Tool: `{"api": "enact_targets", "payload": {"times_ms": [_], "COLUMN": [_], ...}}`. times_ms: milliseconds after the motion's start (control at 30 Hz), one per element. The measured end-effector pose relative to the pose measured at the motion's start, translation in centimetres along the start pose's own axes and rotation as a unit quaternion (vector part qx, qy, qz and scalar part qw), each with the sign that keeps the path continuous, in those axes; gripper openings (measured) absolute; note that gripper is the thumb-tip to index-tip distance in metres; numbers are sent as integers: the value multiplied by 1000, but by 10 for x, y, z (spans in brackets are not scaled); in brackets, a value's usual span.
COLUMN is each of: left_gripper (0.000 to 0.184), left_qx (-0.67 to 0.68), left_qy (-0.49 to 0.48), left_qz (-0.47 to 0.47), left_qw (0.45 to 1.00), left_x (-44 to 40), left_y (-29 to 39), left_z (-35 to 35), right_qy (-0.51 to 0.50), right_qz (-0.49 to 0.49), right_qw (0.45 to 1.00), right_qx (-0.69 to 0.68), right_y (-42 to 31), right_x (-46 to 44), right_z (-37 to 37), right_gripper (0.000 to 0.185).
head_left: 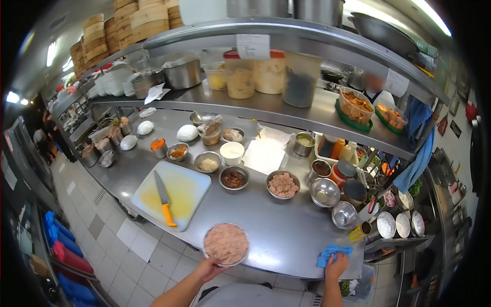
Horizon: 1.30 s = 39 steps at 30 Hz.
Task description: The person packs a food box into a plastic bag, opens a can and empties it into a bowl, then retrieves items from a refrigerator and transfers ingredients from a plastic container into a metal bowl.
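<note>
Near the front edge of the steel table, my left hand grips the rim of a round bowl of pinkish minced meat. Over at the right, my right hand is closed on a crumpled blue cloth at the table's front edge. Left of the bowl lies a white cutting board with yellow stains, and on it a knife with a yellow handle. A metal bowl of pink meat chunks stands behind, between my two hands. Beside it to the left is a bowl of dark brown food.
White paper sheets and a white tub are farther back. Two empty metal bowls and a yellow can stand at the right. A steel shelf with containers spans the table. Another person stands behind the shelf.
</note>
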<state>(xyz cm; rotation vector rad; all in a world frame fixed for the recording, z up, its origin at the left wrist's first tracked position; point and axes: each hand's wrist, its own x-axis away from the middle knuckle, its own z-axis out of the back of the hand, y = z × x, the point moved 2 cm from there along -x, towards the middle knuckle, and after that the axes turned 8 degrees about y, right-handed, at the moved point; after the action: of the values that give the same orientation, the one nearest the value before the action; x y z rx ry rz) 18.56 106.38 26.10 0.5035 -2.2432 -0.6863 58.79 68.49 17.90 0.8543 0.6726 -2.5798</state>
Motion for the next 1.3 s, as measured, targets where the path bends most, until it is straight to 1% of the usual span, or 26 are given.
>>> {"api": "enact_targets", "payload": {"times_ms": [33,67,133,167,200,233,267,333,367,433,533,600,667,733,800,833,867,900,933,1000,1067,1167,1200,1233,1267,1300], "left_gripper": [80,80,81,81,80,80,80,77,75,73,70,68,66,64,63,62,62,61,60,60,61,62,62,62,63,63], "left_qx": [20,21,37,26,58,87,65,157,163,136,103,89,76,69,71,70,71,71,70,84,111,138,287,428,155,159], "left_qy": [26,24,82,79,109,137,129,177,195,214,221,225,225,222,219,216,210,206,199,178,155,136,91,41,122,123], "left_qz": [-34,-34,-105,-89,-129,-168,-145,-187,-197,-211,-223,-230,-239,-252,-275,-287,-297,-308,-313,-317,-311,-304,-244,-177,-280,-283], "left_qw": [999,999,990,993,984,972,979,954,947,944,944,943,941,939,933,931,929,926,926,928,931,933,922,885,939,938], "left_x": [15,32,67,81,95,106,116,141,150,166,178,181,182,180,178,176,174,172,169,158,145,133,124,118,117,109], "left_y": [11,20,36,38,38,39,37,33,33,32,36,37,39,40,40,39,37,36,35,34,37,32,25,20,19,9], "left_z": [21,40,83,107,132,156,178,221,234,251,264,263,260,251,238,231,223,214,205,174,135,102,100,94,83,91], "right_qy": [0,2,30,49,68,12,-69,-187,-219,-305,-352,-374,-334,-80,-36,-80,-165,-207,-183,-355,-284,-301,-302,-347,-390,-389], "right_qz": [-39,-39,-140,-111,-87,-72,-76,-37,-13,28,35,68,35,96,55,23,-17,-4,48,-38,27,98,103,50,-5,0], "right_qw": [999,999,987,991,993,993,994,979,969,936,914,918,941,990,994,988,977,967,954,908,936,941,940,933,920,920], "right_qx": [15,16,71,53,41,89,43,-67,-111,-176,-198,-113,-35,58,90,128,137,150,232,218,205,123,120,79,39,38], "right_y": [-7,-19,-49,-56,-60,-73,-99,-158,-183,-216,-249,-256,-215,-161,-124,-109,-103,-93,-65,-30,-29,-61,-75,-89,-97,-102], "right_x": [3,6,13,24,37,47,47,39,36,28,4,-19,-39,-64,-106,-124,-140,-148,-143,-158,-165,-187,-191,-193,-194,-194], "right_z": [-2,-6,-11,-26,-45,-59,-55,-34,-23,-14,6,16,-30,-63,-63,-64,-53,-49,-72,-101,-98,-56,-40,-24,-19,-19], "right_gripper": [29,29,32,37,42,57,65,70,75,77,72,57,47,48,56,64,65,69,57,36,24,25,25,26,27,27]}}
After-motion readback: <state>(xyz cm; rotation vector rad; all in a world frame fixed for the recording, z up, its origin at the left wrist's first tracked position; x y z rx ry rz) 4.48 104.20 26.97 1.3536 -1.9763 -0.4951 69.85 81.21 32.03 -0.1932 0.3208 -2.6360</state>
